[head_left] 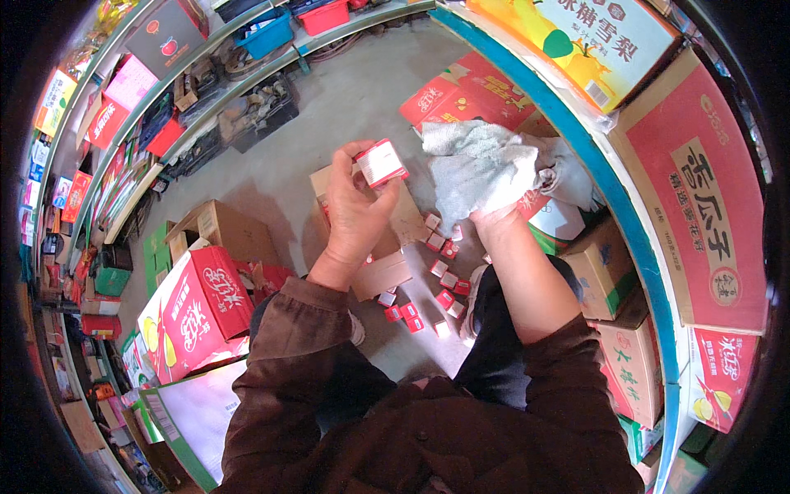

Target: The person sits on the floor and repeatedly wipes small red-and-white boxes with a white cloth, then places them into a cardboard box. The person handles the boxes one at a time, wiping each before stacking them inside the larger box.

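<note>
My left hand point(355, 206) grips a small red-and-white box point(379, 164) between thumb and fingers, in front of my body. To its right, my right hand point(492, 216) is mostly buried in a bunched pale grey cloth point(473, 165), and only the part near the wrist shows. The cloth hangs over the fingers and spreads up and to the left. Below my hands, an open brown cardboard box point(381, 276) sits on the floor, partly behind my left forearm. Several more small red-and-white boxes point(409, 316) lie scattered between my feet, some on their sides.
Shelves with a teal edge point(638, 247) curve along the right, carrying large cartons point(699, 206). On the left stand a red drink carton point(197, 309) and an open brown carton point(222, 235). A red carton point(469, 90) lies ahead on the grey floor point(354, 90).
</note>
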A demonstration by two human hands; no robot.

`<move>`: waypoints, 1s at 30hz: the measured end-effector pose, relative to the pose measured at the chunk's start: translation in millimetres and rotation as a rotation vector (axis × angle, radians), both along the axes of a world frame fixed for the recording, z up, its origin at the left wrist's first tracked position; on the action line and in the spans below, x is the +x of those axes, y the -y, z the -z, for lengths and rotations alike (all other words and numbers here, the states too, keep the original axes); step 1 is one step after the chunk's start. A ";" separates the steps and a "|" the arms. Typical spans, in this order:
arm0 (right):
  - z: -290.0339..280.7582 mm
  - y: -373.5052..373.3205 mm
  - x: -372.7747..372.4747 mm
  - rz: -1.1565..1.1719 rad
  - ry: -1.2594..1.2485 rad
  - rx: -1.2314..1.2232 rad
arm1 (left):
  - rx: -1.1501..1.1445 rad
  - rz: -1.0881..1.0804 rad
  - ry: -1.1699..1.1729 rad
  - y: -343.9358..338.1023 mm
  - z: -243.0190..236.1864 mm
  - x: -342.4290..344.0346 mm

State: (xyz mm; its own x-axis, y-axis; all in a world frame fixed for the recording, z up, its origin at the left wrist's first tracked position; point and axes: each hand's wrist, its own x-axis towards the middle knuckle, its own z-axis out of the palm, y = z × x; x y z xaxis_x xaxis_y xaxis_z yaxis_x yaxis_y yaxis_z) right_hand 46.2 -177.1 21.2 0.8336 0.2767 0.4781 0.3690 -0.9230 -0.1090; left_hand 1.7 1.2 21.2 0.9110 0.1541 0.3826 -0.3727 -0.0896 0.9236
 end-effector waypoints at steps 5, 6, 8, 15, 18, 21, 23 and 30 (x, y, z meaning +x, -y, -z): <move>-25.5 2.4 -4.4 -0.192 0.250 0.013 | -0.032 0.038 0.028 2.8 1.5 0.3; -30.4 3.9 -3.8 -0.229 0.311 0.014 | -0.016 0.044 0.047 3.4 1.5 0.8; -37.8 8.6 -0.8 -0.337 0.203 -0.045 | 0.024 0.050 0.072 3.2 0.4 1.4; -6.9 -8.6 -8.3 -0.797 -1.411 2.497 | 0.332 -0.021 0.127 7.3 -4.8 2.4; 2.0 -15.9 -21.1 -0.520 -1.373 2.210 | 0.426 -0.092 0.047 11.9 -5.2 -0.3; -1.3 -22.6 -27.6 -0.468 -1.307 1.980 | 0.547 -0.121 0.134 14.8 -6.0 -1.0; -4.5 -26.5 -27.8 -0.368 -1.150 1.861 | 0.640 -0.138 0.234 16.1 -6.5 -1.1; 7.3 -23.1 -17.6 -0.512 -1.211 2.038 | 0.513 -0.096 0.232 18.0 -8.4 -0.6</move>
